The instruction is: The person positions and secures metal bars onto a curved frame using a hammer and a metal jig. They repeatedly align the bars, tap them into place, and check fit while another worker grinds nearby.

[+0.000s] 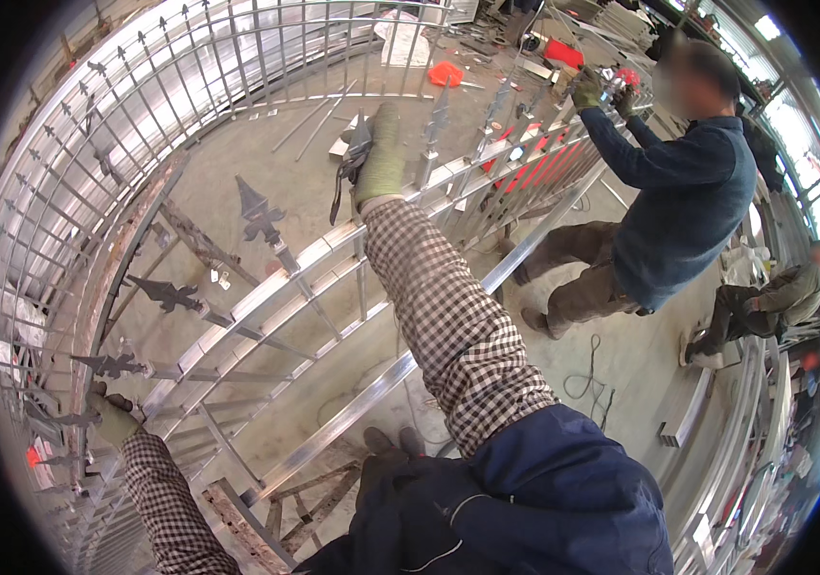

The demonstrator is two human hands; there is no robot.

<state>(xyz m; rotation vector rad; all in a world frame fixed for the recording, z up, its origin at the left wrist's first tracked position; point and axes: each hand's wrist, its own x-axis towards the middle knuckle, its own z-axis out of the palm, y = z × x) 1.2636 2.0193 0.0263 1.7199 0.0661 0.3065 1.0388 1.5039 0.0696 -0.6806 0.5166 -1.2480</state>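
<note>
A silver metal fence panel [319, 251] lies across in front of me, with grey spear-point finials [259, 213] standing along its far rail. My right hand [380, 158], in a green glove, reaches far over the rail and is closed round a dark grey finial [359, 144]; its fingertips are partly hidden. At the lower left my left hand [117, 420], also gloved, is closed at the base of another finial [57, 416], beside a neighbouring finial [108, 364]. The glove hides most of that grip.
A co-worker [683, 206] stands at the right, gloved hands raised over the panel's far end with a red tool [626, 79]. Another person [769, 297] sits farther right. A curved fence [156, 86] stands at the left. Metal profiles [688, 407] and a cable [587, 383] lie on the floor.
</note>
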